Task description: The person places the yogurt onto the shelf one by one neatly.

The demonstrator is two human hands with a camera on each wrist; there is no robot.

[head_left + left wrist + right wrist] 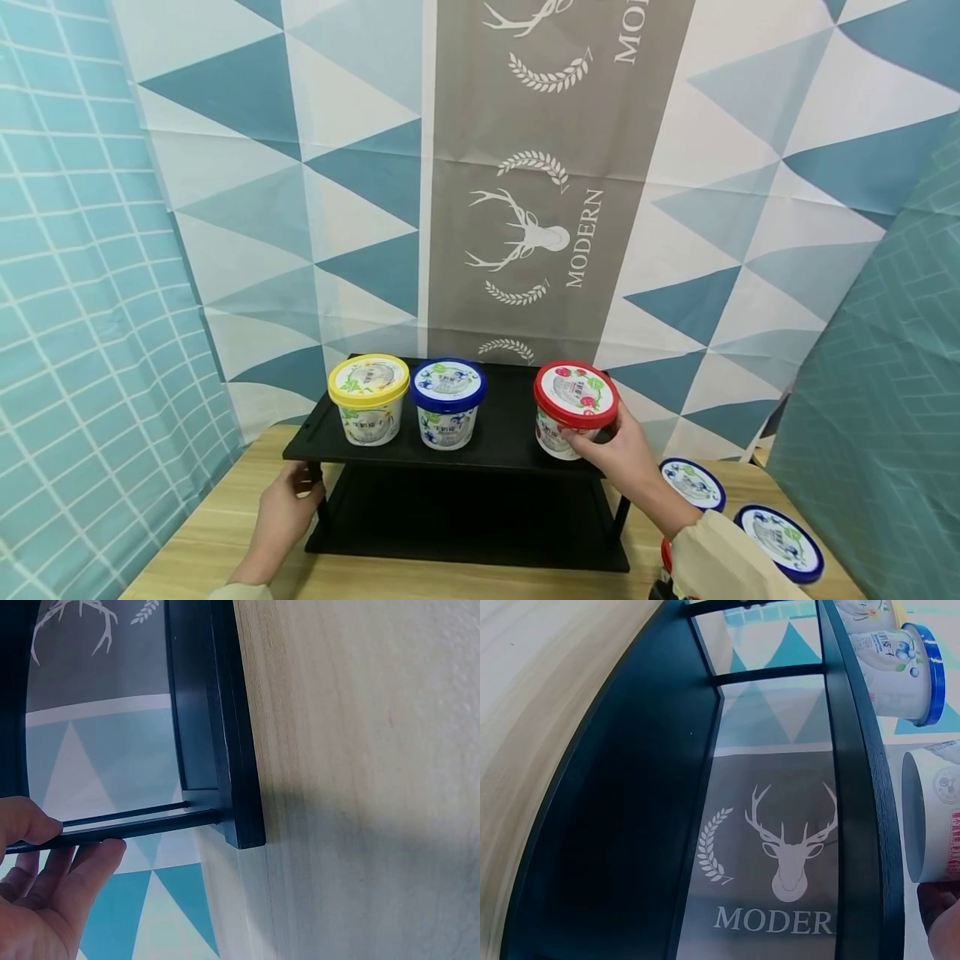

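- Currently the right hand (626, 458) grasps the red-lidded tub (573, 408), thumb across its front and fingers curled round its right side.
- That tub is at the right end of the top shelf (510, 425), near the right edge; its lid leans a little, and in the right wrist view a narrow gap shows between its base and the shelf.
- The left hand (288, 508) grips the front left post (324, 518) of the black rack (465, 562), just under the top shelf's front left corner; in the left wrist view the thumb lies on one side of the post and the fingers on the other.
- The yellow-lidded tub (370, 402) stands upright by the top shelf's left edge, with the blue-lidded tub (448, 406) just beside it; a wider space separates this pair from the red-lidded one.
- The rack stands on the wooden desk (187, 525), its lower shelf close to the surface.
- Towards the desk's right edge are two more blue-lidded tubs (780, 542), one farther back than the other.
- A bit of red (666, 555) shows beside them, mostly hidden by the beige right sleeve (731, 558).
- Behind the rack hangs a patterned cloth (525, 125) with deer heads and triangles.
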